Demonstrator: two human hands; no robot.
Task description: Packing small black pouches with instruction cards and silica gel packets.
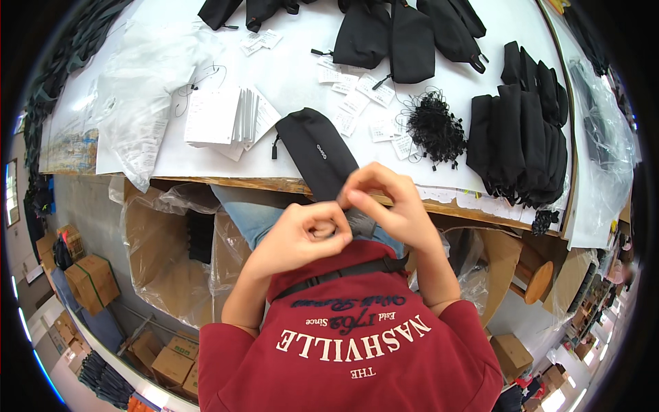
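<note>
A black zippered pouch [319, 154] lies at the table's front edge, with its near end hanging over the edge toward my lap. My left hand [312, 230] is curled, thumb and fingers pinched together, just in front of that near end. Beside it my right hand [388, 206] is also pinched, its fingertips over the pouch's near corner and almost meeting the left hand. Whatever is between the fingertips is too small to make out. A stack of white cards [216, 117] stands left of the pouch. To its right is a heap of thin black tag strings [437, 129].
Small white labels [353, 103] lie scattered beyond the pouch. More black pouches [518, 141] stand in rows at the right, and others [412, 41] lie at the back. Clear plastic bags [141, 89] cover the left. Below the table edge are plastic-lined cardboard boxes [161, 254].
</note>
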